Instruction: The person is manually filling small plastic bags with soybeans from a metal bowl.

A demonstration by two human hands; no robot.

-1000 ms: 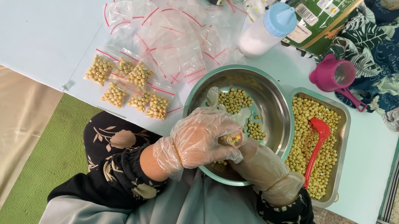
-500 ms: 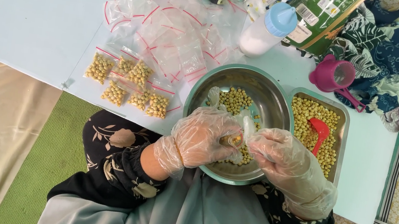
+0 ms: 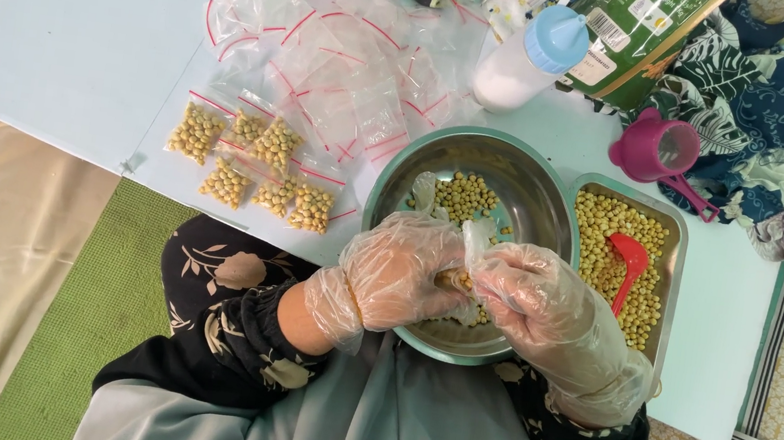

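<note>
both gloved hands have closed in together: left hand (image 3: 400,277) and right hand (image 3: 542,305) pinch a small clear bag (image 3: 467,260) of yellow beans over the round steel bowl (image 3: 538,184).

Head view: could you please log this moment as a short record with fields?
surface: pale blue table
left hand: gloved, pinching a small clear bag of yellow beans
right hand: gloved, gripping the same bag
below hands: steel bowl with some beans
right of bowl: steel tray of beans, red scoop in it
filled bags: cluster left of the bowl
empty bags: heap, red-striped tops
</note>
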